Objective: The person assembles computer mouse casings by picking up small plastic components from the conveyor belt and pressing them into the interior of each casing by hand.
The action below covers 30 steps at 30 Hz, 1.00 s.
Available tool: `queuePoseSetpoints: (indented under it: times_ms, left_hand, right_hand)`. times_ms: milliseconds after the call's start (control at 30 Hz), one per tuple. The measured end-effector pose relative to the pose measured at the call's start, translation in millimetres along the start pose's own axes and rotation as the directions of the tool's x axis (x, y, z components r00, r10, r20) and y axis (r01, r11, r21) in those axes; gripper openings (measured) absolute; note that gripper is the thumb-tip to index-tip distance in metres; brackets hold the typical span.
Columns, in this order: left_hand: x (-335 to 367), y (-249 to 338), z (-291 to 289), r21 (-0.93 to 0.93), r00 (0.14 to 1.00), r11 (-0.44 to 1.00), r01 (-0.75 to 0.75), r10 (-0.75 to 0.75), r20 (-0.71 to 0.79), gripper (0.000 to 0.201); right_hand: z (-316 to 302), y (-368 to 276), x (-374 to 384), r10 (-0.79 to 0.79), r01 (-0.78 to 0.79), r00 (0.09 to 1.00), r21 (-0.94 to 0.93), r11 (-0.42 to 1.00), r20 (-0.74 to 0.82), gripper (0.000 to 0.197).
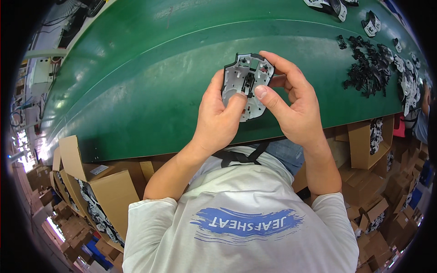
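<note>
Above the green table [150, 91], both my hands hold a white plastic shell with a black rim [233, 78], shaped like a computer mouse cover, its hollow inside facing me. A small black plastic part [248, 83] sits along the middle of that inside. My left hand [215, 119] grips the shell's left side, its thumb pressed inside by the lower end of the black part. My right hand [297, 105] holds the right side, fingers curled behind the upper edge and thumb tip beside the black part. The shell's outer face is hidden.
A heap of small black parts [369, 66] lies on the table at right, with white and black shells [408, 86] beyond it. More shells [334, 7] lie at the far right. Open cardboard boxes of shells stand below the table edge at left [116, 195] and right [359, 141].
</note>
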<state>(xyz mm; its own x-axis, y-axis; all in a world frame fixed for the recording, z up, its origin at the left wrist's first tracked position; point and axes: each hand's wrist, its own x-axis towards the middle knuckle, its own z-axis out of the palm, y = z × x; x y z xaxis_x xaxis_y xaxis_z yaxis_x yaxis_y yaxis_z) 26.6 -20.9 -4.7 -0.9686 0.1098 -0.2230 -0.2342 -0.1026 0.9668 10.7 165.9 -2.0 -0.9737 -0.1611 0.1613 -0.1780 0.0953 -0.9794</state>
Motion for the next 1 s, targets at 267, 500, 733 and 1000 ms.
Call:
queuePoseSetpoints:
  times_ms: [267, 500, 733, 1000]
  left_hand:
    - [1.4, -14.8, -1.4, 0.163, 0.991, 0.980, -0.115, 0.124, -0.044, 0.043]
    - [4.1, -18.8, 3.7, 0.333, 0.953, 0.904, -0.267, 0.299, -0.048, 0.042]
    - [4.9, -26.2, 4.5, 0.397, 0.952, 0.878, -0.267, 0.305, -0.034, 0.042]
    - [8.6, -35.1, 6.7, 0.446, 0.939, 0.846, -0.292, 0.343, -0.036, 0.043]
  right_hand:
    - [6.0, 2.0, -5.4, -0.041, 0.052, 0.997, -0.189, 0.981, 0.061, 0.076]
    - [26.9, 20.7, -9.7, -0.122, 0.093, 0.990, -0.329, 0.940, -0.070, 0.082]
    - [27.1, 27.2, -11.6, -0.057, 0.038, 0.994, -0.193, 0.980, -0.096, 0.078]
    - [26.7, 30.5, -13.4, -0.049, 0.028, 0.997, -0.276, 0.961, -0.067, 0.078]
